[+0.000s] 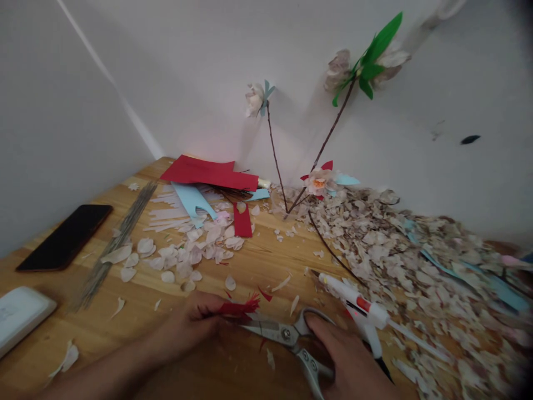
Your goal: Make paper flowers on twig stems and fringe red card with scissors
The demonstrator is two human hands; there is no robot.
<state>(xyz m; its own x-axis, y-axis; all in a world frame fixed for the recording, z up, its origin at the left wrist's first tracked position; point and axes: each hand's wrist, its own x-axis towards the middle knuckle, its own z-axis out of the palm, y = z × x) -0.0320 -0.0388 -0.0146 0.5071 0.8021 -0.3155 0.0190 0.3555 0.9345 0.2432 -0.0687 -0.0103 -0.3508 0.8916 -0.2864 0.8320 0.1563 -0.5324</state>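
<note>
My left hand [204, 318] pinches a small piece of red paper [241, 307] whose right end is cut into a fine fringe. In my right hand [345, 355] is a pair of metal scissors [287, 334], thumb and fingers through the handles. The handles are spread apart, and the blades lie right under the fringed paper, pointing left; their tips are hidden near my left fingers. Small red scraps lie on the wood around them. Just right of the scissors rests a white glue gun [370, 311] with a red part and a glue stick in its back.
Loose pale petals [195, 250] and a large heap of dried petals [375, 239] cover much of the table [275, 266]. Red card [208, 173], blue paper [189, 201], wires [120, 239], a phone [64, 236] and a white box [25, 314] lie around. Flower twigs [333, 130] lean on the wall.
</note>
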